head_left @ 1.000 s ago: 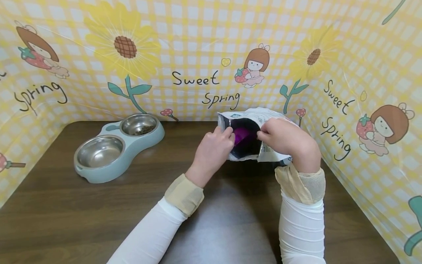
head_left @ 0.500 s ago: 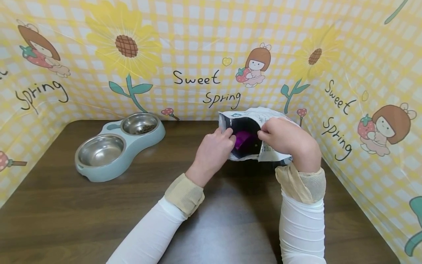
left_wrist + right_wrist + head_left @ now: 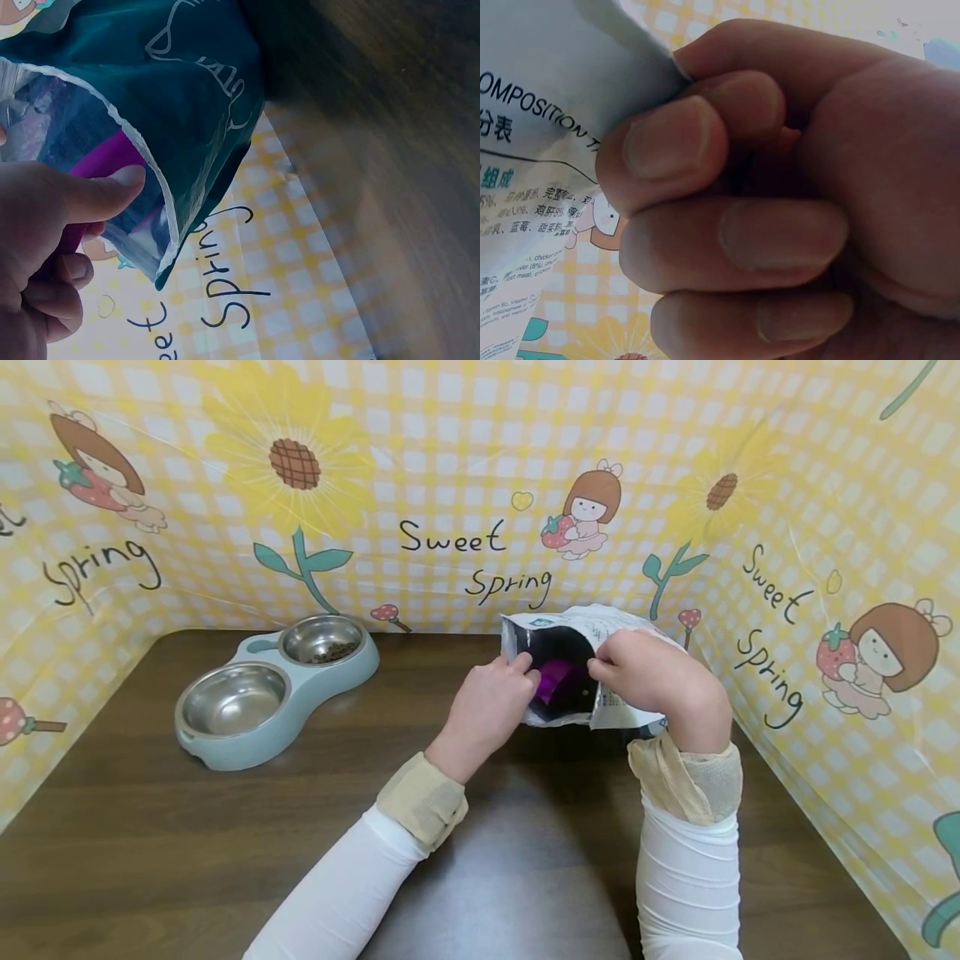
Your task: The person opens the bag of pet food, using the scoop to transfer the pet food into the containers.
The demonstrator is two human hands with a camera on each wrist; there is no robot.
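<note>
A white and dark teal pet food bag (image 3: 628,625) lies on its side at the back right of the table, its mouth facing me. My left hand (image 3: 489,710) is at the left of the opening and grips the handle of a purple scoop (image 3: 553,677). In the left wrist view, the thumb lies along the purple handle (image 3: 105,156), and the scoop's far end is hidden inside the bag. My right hand (image 3: 660,677) pinches the bag's rim on the right side. Printed text shows on the bag's white panel (image 3: 540,150) in the right wrist view.
A light blue double feeder (image 3: 303,693) with two steel bowls stands at the left. Dark brown pellets (image 3: 333,652) lie in its back bowl (image 3: 307,635). A yellow checked sheet (image 3: 450,460) stands upright behind and beside the wooden table (image 3: 225,852).
The purple scoop has shifted and tilted slightly inside the bag's mouth. Both hands keep their places on the scoop and the rim. The head view has drifted a little.
</note>
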